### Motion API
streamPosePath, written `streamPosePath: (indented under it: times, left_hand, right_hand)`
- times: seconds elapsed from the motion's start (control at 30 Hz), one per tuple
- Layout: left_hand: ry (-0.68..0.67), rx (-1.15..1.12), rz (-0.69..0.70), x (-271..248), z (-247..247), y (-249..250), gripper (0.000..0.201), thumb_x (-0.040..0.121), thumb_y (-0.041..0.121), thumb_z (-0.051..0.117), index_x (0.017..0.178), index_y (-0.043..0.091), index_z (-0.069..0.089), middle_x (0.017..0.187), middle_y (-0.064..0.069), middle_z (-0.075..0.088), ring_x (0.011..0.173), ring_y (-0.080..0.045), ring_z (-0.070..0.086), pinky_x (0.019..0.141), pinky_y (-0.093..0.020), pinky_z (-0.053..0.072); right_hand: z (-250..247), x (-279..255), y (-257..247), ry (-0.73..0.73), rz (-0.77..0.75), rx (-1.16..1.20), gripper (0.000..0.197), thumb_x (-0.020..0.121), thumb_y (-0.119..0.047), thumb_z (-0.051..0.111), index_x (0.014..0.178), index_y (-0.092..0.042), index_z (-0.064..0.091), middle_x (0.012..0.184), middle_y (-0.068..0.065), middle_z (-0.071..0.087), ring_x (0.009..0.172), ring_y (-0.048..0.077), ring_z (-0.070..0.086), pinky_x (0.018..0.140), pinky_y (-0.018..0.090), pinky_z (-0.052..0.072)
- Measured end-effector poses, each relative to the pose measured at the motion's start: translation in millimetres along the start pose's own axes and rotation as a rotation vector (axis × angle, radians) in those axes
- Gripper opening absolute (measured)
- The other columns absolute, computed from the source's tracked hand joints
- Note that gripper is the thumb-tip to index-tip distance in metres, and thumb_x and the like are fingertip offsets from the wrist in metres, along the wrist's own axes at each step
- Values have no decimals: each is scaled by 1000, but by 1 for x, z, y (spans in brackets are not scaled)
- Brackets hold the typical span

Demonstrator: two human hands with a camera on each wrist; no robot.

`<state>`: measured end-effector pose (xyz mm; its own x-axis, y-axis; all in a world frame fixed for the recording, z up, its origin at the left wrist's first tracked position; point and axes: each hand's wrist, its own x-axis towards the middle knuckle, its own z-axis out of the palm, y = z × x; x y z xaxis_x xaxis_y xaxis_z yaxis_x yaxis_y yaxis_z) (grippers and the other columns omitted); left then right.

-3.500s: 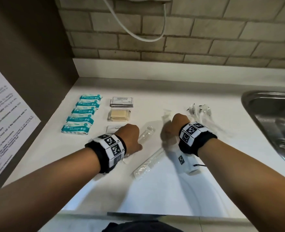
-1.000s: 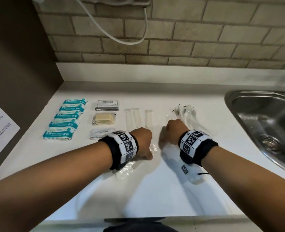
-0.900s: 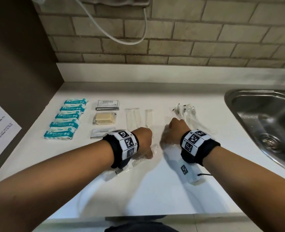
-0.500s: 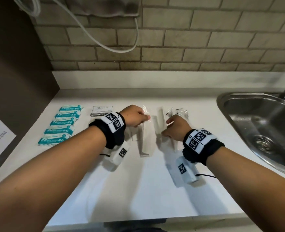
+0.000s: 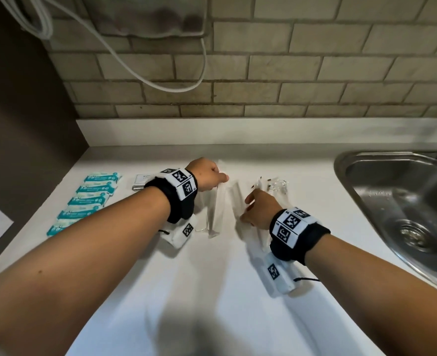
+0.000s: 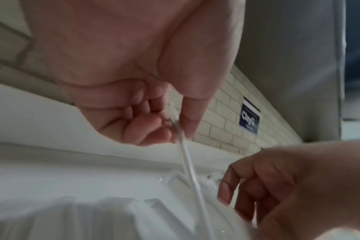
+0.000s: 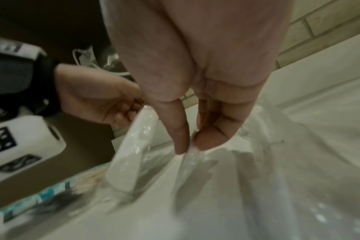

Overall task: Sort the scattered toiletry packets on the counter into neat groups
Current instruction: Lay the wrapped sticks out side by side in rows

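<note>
Two long clear toothbrush packets lie side by side in mid-counter. My left hand (image 5: 221,179) pinches the far end of the left packet (image 5: 215,211); in the left wrist view the thumb and fingers (image 6: 178,129) squeeze its thin edge (image 6: 192,177). My right hand (image 5: 246,210) pinches the right packet (image 5: 237,199); in the right wrist view thumb and forefinger (image 7: 188,148) nip its clear film (image 7: 185,170). A column of teal packets (image 5: 91,201) lies at the left, with a grey sachet (image 5: 140,181) beside it, partly hidden by my left wrist.
A bunch of small clear packets (image 5: 276,185) lies just right of my right hand. A steel sink (image 5: 405,209) fills the counter's right end. A brown wall panel (image 5: 19,137) bounds the left and a brick wall (image 5: 289,73) the back, where a white cable (image 5: 145,78) hangs.
Both hands have carried long clear packets from the counter's middle back toward the wall and set them side by side. The head view has tilted upward.
</note>
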<state>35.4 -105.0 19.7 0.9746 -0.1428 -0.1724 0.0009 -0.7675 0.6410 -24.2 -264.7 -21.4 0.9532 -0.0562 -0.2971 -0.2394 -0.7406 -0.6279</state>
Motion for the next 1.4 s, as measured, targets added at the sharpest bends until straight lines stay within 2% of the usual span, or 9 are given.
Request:
streamPosePath:
  times: [0.1, 0.27, 0.4, 0.57, 0.73, 0.87, 1.03, 1.27, 1.4]
  left_hand:
    - [-21, 177, -3, 9, 7, 12, 31, 84, 33, 60, 68, 8, 68, 78, -11, 73, 82, -29, 68, 77, -33, 54]
    - [-44, 345, -70, 29, 28, 20, 34, 77, 34, 61, 51, 11, 59, 53, 0, 62, 50, -21, 58, 54, -24, 46]
    - [-60, 410, -100, 38, 36, 20, 27, 74, 31, 64, 56, 11, 59, 67, -8, 67, 54, -24, 58, 56, -24, 46]
    - [-51, 364, -126, 48, 43, 17, 47, 82, 51, 63, 56, 12, 59, 58, -3, 65, 62, -24, 64, 69, -28, 52]
    - [-62, 368, -24, 31, 31, 15, 26, 87, 32, 64, 86, 8, 71, 94, -7, 74, 85, -24, 68, 75, -28, 51]
    - [-179, 528, 47, -3, 30, 5, 28, 78, 31, 69, 105, 26, 71, 108, 4, 66, 101, -20, 61, 84, -27, 50]
    - [-244, 857, 208, -23, 52, -12, 32, 71, 48, 59, 73, 16, 55, 82, 0, 62, 91, -29, 48, 78, -38, 41]
    - [-197, 815, 217, -34, 67, -3, 27, 83, 51, 55, 81, 25, 48, 99, 1, 64, 103, -27, 48, 88, -40, 34]
    - [-196, 784, 210, -38, 66, 0, 25, 85, 48, 55, 84, 23, 50, 101, 0, 63, 105, -27, 50, 90, -40, 36]
  right_hand:
    - [-1, 6, 4, -7, 5, -94, 47, 78, -13, 72, 119, -9, 50, 115, 11, 63, 106, 27, 61, 90, 35, 53]
    - [-7, 14, 6, -18, 32, -123, 55, 74, -11, 75, 123, -9, 48, 117, 11, 63, 108, 27, 61, 84, 32, 52]
    - [-8, 14, 7, -61, 19, -199, 59, 68, -8, 76, 120, -9, 48, 109, 9, 63, 101, 26, 63, 81, 33, 56]
    - [-12, 13, 10, -86, -13, -226, 48, 67, -2, 73, 113, -4, 60, 108, 11, 66, 98, 24, 66, 85, 35, 58]
    - [-19, 14, 15, -78, -54, -253, 36, 74, -4, 69, 109, -2, 66, 108, 12, 68, 101, 25, 65, 89, 34, 56]
    - [-17, 14, 12, -65, -226, -383, 31, 92, -13, 51, 120, -3, 60, 122, 15, 59, 116, 27, 53, 97, 32, 47]
    - [-5, 13, 20, -120, -286, -610, 38, 87, -16, 56, 125, -12, 59, 125, 11, 48, 117, 29, 52, 100, 34, 45]
    - [-7, 7, 28, -118, -379, -647, 29, 86, -16, 47, 111, -14, 64, 114, 9, 58, 112, 27, 53, 95, 39, 49]
    - [-11, 0, 25, -182, -358, -653, 33, 87, -18, 49, 118, -13, 60, 118, 10, 52, 113, 29, 53, 97, 40, 47]
